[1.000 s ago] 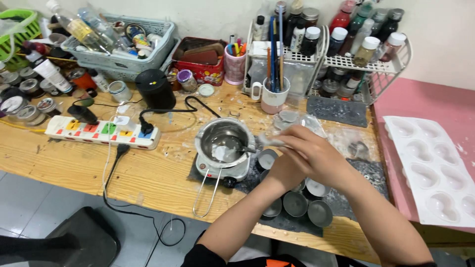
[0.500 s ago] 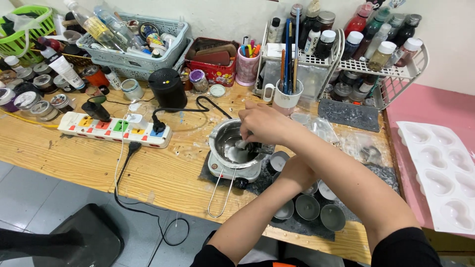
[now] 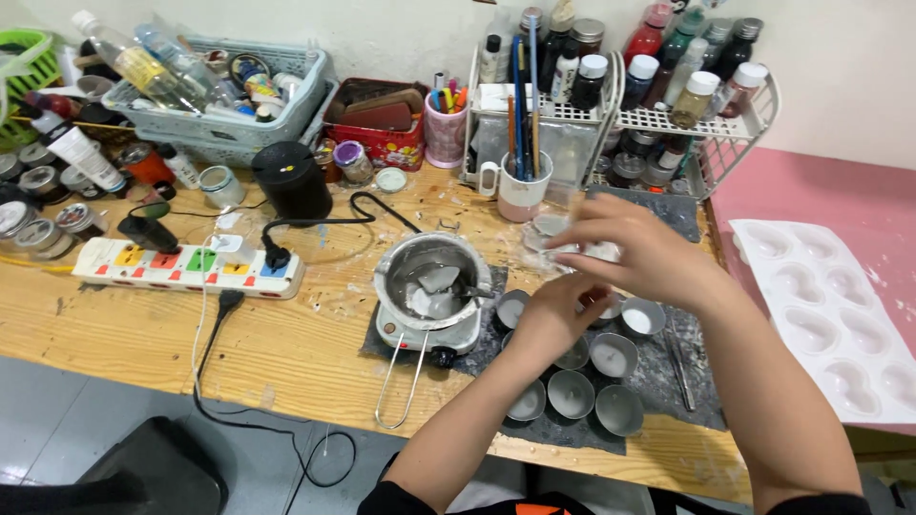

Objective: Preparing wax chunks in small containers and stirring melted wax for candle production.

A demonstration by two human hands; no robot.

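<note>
A clear, crinkled plastic bag (image 3: 565, 250) of pale white chunks hangs between the two hands, above the right side of the dark mat (image 3: 658, 381) and just right of the pot. The right hand (image 3: 637, 250) pinches its upper edge with fingers spread; the left hand (image 3: 553, 313) is curled below it, though motion blur makes it impossible to tell whether it actually grips the bag. Beneath them sit small round metal cups (image 3: 572, 393), shallow and dull grey, clustered on the speckled mat. To the left, a shiny steel pot (image 3: 431, 277) with a long wire handle rests on a small white hot plate (image 3: 420, 334), holding whitish lumps and a spoon. The wooden surface (image 3: 143, 334) is scuffed and stained. A white power strip (image 3: 186, 267) with coloured switches lies further left, and a white moulded tray (image 3: 840, 324) with oval hollows lies on pink to the right.
</note>
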